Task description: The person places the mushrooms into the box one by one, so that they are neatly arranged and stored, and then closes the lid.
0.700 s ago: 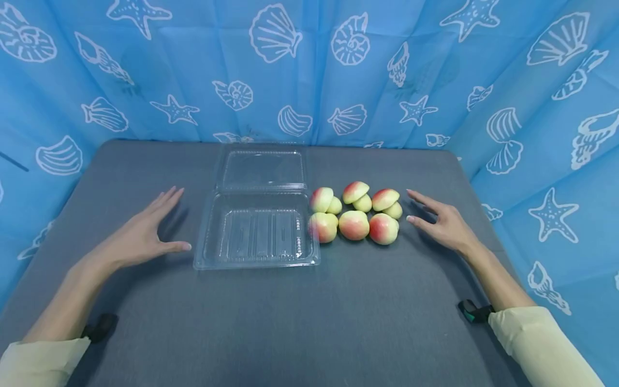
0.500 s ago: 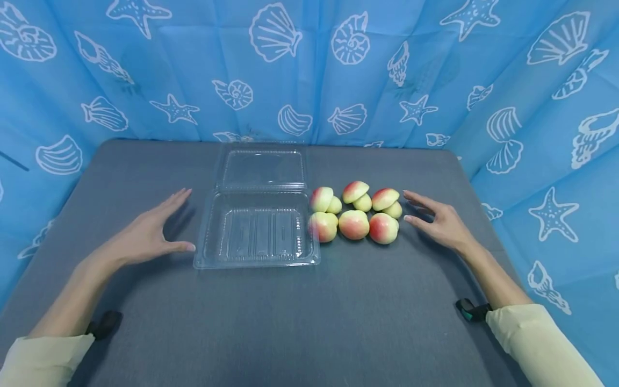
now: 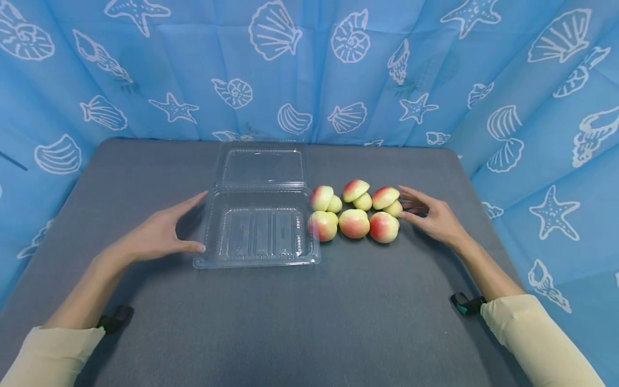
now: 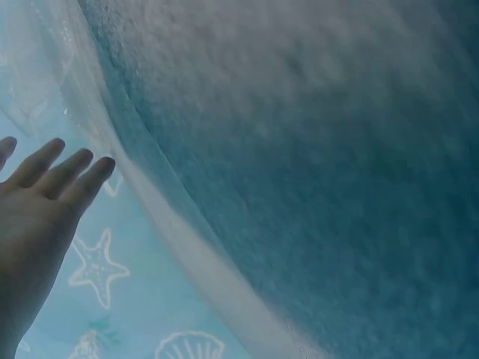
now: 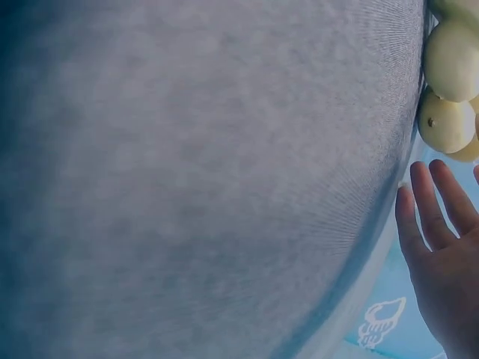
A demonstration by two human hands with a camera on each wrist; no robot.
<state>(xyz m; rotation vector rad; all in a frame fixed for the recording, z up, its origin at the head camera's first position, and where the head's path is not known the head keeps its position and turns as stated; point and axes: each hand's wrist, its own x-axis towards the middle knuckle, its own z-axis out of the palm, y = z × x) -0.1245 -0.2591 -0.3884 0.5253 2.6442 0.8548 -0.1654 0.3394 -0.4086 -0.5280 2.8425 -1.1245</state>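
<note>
A clear plastic clamshell box (image 3: 261,259) lies open on the table, its lid (image 3: 263,166) folded back behind its tray. My left hand (image 3: 157,234) is at the box's left side, thumb and fingers spread apart near the rim; contact cannot be told. To the box's right sit two rows of mushroom-shaped pieces with red-and-yellow caps and pale stems. My right hand (image 3: 435,217) is beside the back-right mushroom-shaped piece (image 3: 385,198), thumb and fingers parted at its stem end. In the right wrist view the fingers (image 5: 434,209) look extended below the pale pieces (image 5: 447,123).
The grey-covered table (image 3: 309,322) reaches back to a blue curtain (image 3: 309,70) with white shell and starfish prints, which also runs along the right side. Dark straps with small devices (image 3: 116,319) sit on both wrists.
My left hand has moved right to the clear box's left edge. My right hand has shifted left to the nearest mushroom-shaped piece. The box and the pieces stay put.
</note>
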